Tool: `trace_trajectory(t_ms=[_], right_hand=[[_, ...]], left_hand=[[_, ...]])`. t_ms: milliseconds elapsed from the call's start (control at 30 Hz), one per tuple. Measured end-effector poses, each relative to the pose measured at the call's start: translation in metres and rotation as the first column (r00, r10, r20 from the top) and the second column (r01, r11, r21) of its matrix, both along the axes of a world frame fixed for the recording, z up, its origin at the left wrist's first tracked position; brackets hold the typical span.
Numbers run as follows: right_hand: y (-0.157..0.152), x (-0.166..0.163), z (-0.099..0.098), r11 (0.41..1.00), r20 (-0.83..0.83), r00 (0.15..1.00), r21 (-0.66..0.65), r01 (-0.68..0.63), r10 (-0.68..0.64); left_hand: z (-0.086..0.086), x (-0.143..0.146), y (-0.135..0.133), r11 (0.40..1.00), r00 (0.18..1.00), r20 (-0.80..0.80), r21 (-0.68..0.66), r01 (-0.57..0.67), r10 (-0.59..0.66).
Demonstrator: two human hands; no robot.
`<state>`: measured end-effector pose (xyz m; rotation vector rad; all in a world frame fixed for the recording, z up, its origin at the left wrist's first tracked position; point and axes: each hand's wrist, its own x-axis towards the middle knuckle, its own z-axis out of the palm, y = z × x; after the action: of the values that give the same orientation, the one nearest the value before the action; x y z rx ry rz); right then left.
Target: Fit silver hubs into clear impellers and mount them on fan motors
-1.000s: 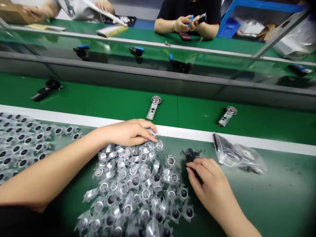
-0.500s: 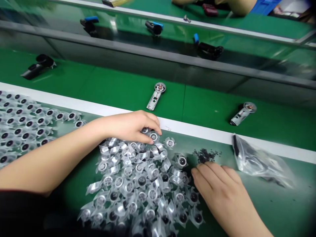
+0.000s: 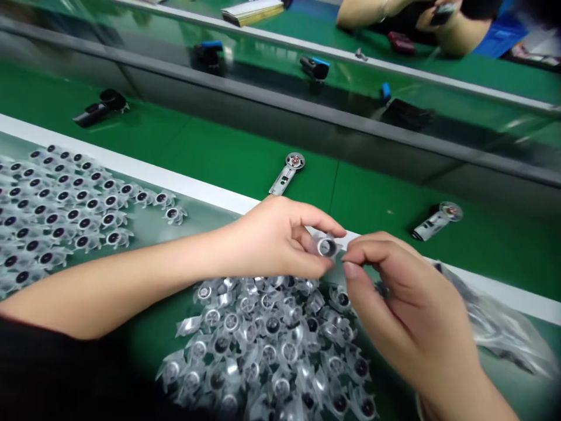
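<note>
The left hand [image 3: 272, 240] has its fingers clamped on a clear fan rotor [image 3: 326, 247], the right hand's [image 3: 407, 310] fingers together at its rim, above the loose rotor heap [image 3: 263, 339] still left, with neat rotor rows [image 3: 56, 204] done at 9 o'clock.

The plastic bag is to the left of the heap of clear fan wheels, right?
Not quite: the plastic bag lies to the right of the heap of clear fan wheels, not the left, as the head view shows.
</note>
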<state>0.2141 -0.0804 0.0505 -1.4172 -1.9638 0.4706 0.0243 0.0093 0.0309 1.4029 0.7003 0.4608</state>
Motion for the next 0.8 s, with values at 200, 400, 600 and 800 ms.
trace_trajectory(t_ms=[200, 400, 600, 800], right_hand=[[0.0, -0.002, -0.007, 0.996, -0.011, 0.996, -0.015, 0.083, -0.083], [-0.003, -0.005, -0.005, 0.988, -0.025, 0.988, -0.021, 0.15, -0.151], [-0.01, -0.011, -0.005, 0.984, 0.137, 0.977, 0.103, 0.149, -0.162], [-0.005, -0.007, 0.002, 0.964, 0.345, 0.939, 0.255, -0.075, -0.018]], left_hand=[[0.013, -0.004, -0.004, 1.0, 0.995, 0.098, -0.016, 0.013, -0.012], [0.019, -0.008, -0.002, 0.947, 0.996, 0.052, 0.317, 0.046, -0.066], [0.009, -0.005, -0.005, 0.936, 0.994, 0.11, 0.35, -0.025, -0.015], [0.027, -0.017, 0.007, 0.933, 0.979, 0.153, 0.312, -0.177, 0.134]])
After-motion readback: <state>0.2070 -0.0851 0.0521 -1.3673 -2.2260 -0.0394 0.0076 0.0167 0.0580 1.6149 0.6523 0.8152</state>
